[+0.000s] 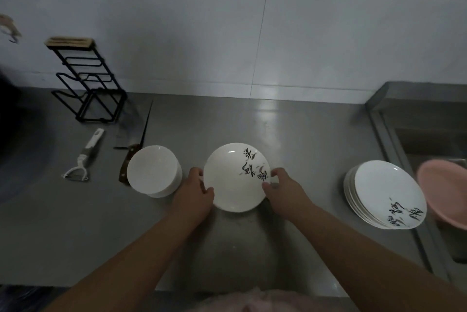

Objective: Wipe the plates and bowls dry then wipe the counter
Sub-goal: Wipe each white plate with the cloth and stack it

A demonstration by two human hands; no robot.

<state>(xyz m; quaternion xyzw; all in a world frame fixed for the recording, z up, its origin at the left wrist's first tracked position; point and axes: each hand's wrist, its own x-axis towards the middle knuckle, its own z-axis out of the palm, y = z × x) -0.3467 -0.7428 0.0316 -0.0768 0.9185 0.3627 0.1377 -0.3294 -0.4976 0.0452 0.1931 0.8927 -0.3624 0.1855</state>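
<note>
A white plate (231,182) with black brush lettering sits in the middle of the steel counter (75,235), held at both sides. My left hand (195,191) grips its left rim, thumb on top. My right hand (283,187) grips its right rim, thumb over the edge near the lettering. A stack of white bowls (153,171) stands just left of the plate. A stack of matching lettered plates (386,194) lies at the right, near the sink. No cloth shows in either hand.
A black wire rack (88,84) stands at the back left. A white-handled peeler (84,157) and a knife (131,157) lie left of the bowls. A pink basin (444,195) sits in the sink (429,134) at the right. Pink fabric (252,301) shows at the bottom edge.
</note>
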